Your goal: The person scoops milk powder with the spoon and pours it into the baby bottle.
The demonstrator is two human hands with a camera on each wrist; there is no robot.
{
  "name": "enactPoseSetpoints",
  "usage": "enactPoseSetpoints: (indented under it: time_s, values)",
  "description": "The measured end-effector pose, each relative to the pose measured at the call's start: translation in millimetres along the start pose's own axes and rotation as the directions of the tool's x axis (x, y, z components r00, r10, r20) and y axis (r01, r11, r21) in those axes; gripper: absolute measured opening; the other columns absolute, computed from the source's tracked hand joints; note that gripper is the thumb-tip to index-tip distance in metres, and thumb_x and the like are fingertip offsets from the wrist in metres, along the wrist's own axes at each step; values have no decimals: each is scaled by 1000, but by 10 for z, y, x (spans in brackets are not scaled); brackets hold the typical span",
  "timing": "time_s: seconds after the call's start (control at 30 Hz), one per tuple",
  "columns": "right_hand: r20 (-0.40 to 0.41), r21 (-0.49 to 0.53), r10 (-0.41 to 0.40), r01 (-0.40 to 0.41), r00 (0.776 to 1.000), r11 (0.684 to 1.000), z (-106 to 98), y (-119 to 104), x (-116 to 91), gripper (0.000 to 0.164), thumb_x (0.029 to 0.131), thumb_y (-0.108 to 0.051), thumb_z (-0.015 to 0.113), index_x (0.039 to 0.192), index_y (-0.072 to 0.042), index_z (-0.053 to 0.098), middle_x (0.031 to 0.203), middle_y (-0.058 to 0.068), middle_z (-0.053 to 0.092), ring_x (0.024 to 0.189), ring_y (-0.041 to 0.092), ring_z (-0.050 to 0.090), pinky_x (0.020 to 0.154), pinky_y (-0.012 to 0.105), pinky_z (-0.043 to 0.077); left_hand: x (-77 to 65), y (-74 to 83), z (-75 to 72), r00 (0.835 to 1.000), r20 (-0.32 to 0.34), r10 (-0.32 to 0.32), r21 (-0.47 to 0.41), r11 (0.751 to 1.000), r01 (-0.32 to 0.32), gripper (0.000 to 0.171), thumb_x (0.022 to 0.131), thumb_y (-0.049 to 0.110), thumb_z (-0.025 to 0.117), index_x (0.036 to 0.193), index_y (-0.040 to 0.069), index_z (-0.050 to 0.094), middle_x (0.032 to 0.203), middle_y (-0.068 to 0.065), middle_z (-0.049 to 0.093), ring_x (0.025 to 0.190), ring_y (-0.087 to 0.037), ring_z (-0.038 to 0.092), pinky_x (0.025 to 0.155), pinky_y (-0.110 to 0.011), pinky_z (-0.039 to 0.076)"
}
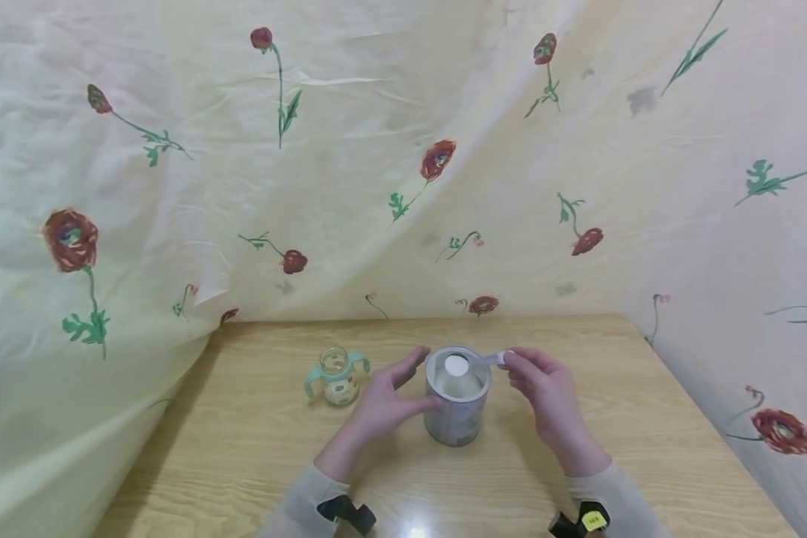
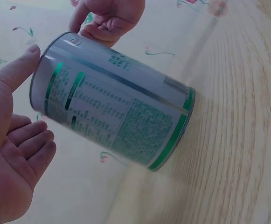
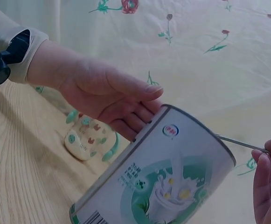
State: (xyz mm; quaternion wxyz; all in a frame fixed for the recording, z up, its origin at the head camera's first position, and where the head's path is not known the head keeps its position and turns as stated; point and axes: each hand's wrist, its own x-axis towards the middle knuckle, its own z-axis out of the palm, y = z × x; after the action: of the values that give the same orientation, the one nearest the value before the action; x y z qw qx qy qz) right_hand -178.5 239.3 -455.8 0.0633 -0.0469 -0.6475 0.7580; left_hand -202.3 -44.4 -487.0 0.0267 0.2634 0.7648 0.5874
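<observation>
A milk powder tin (image 1: 454, 418) stands lidless on the table, with pale powder inside. Its wrapper is white and green, with a milk splash picture on the side in the right wrist view. My right hand (image 1: 545, 385) pinches the handle end of a scoop (image 1: 491, 359) between thumb and fingers. The round bowl of the scoop lies within the tin's mouth and looks full of white powder. On the left side of the tin, my left hand (image 1: 393, 400) has its thumb at the rim (image 2: 37, 63) and its other fingers extended loosely around the side.
To the left of the tin is a clear baby bottle (image 1: 339, 385) with mint-green handles and a printed body, its top uncovered. The wooden table (image 1: 255, 448) ends at a cream flower-printed cloth (image 1: 350, 187) hanging behind and at both sides.
</observation>
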Motion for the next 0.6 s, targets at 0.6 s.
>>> enactPoseSetpoints:
  time_s: [0.6]
  values:
    - [39, 239, 78, -85, 996, 967, 191, -236, -119, 14, 105, -11, 71, 98, -19, 80, 91, -4, 78, 84, 4, 70, 85, 17, 60, -288, 16, -595, 975, -218, -41, 13, 999, 45, 70, 92, 19, 87, 156, 16, 57, 159, 4, 55, 146, -35, 51, 123, -48, 38]
